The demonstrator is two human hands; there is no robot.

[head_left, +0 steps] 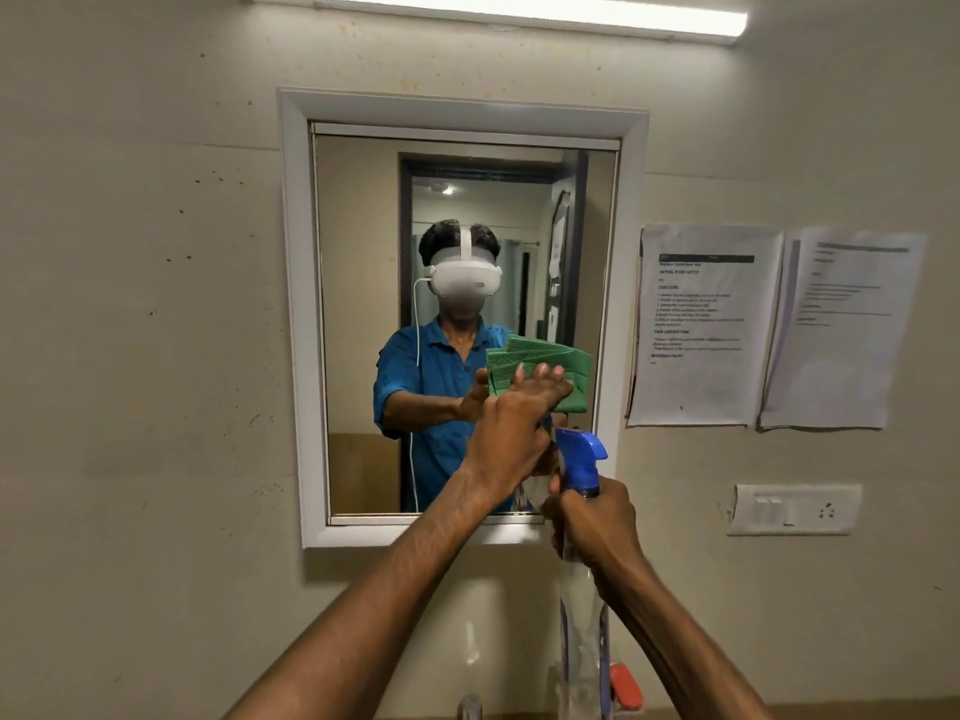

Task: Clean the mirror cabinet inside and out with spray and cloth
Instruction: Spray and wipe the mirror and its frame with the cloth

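Person stands facing the mirror cabinet (462,319), white frame, set in the beige wall, door closed. Left hand (519,413) pressed flat against the glass at the lower right of the mirror, fingers straight and slightly spread, pushing a folded green cloth (571,379) onto the surface; cloth sticks out above and to the right of the fingers. Right hand (592,517) just below and right of it, near the cabinet's lower right corner, fingers curled round the neck of a spray bottle (579,459); blue trigger head points up and left toward the glass, clear body hangs down below the fist. Bottle head sits just beside the left wrist, can't tell if touching. Two printed paper sheets (701,324) taped to the wall right of the cabinet, a switch plate (795,509) below them. Tube light (498,10) on above. Tap (470,708) at the bottom edge, something red (626,685) near the bottle base.
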